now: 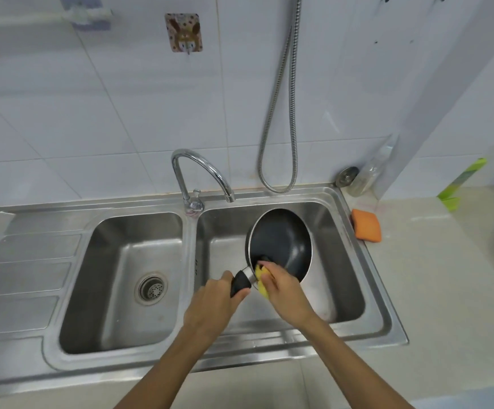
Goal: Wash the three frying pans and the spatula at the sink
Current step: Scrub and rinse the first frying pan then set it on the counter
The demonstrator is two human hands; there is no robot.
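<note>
Brace the frying pan (281, 243), tilted in the right basin (337, 276), by the handle (241, 283) clenched in the left hand (210, 305); sweep the sponge (261, 281), grasped by the right hand (282, 287) fingers (269, 270) seemingly at its near rim, all round.

Orange sponge (367, 229), shower hose (295, 128), wall hook (184, 32)

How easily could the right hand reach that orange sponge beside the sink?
Probably yes: the orange sponge lies uncovered on the counter, nothing between, but the right hand holds a yellow sponge.
</note>
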